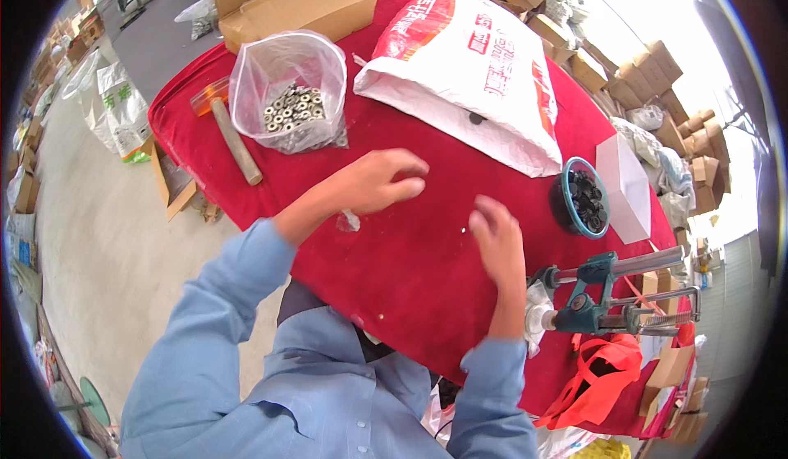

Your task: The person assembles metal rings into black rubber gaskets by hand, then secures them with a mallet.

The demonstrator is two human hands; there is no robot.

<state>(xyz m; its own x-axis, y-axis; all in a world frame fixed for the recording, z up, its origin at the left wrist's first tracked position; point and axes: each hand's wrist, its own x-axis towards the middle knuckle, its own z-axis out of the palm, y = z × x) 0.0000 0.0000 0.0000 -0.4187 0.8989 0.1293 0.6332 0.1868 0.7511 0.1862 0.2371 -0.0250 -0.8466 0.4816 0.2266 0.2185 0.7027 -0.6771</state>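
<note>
Above the red cloth my left hand (379, 181) is held with fingers bent and thumb apart, nothing visible between them. My right hand (499, 241) hovers to its right, fingers loosely curved and also with nothing visible in it. Beyond my left hand stands a clear plastic bag (287, 55) with many small metal rings (293, 110) in it. A large white and red woven sack (468, 65) lies farther off, its mouth toward me, with a small dark piece at the opening. Right of my right hand is a blue-rimmed tub (566, 204) of black parts (588, 202).
A green hand press (595, 295) with metal rods stands at the table's right edge, near my right forearm. A white box (624, 188) is beside the tub. A rod (236, 143) lies left, a cardboard box (300, 16) behind. A red bag (595, 381) lies near right.
</note>
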